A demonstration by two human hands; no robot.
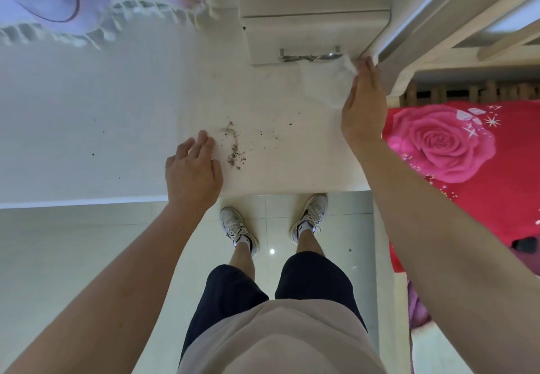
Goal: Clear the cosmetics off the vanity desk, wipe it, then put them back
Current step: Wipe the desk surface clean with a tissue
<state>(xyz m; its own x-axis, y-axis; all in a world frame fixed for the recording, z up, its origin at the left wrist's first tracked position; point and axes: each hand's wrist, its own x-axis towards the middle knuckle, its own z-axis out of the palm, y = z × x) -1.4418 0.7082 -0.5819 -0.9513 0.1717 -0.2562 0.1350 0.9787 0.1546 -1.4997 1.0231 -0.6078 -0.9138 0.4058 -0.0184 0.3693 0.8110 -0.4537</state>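
Nearest the camera is the person's light shirt (280,341) above dark shorts (277,289), with two white sneakers (238,229) on the pale tiled floor (73,251).

Two bare forearms reach to the white vanity desk (117,116). The left hand (191,173) lies palm down at the desk's front edge, fingers loosely together and gripping nothing. The right hand (362,103) is flat, fingers straight and together, pressing a thin white wipe (327,84) onto the back right part of the top, against a white post.

One streak of dark crumbs (233,145) lies between the hands, with scattered specks around it. One small drawer (304,43) with a metal handle (309,56) stands behind. The left stretch lies bare up to a lace-edged cloth (96,2). A red rose-print bedspread (455,145) borders the right edge.
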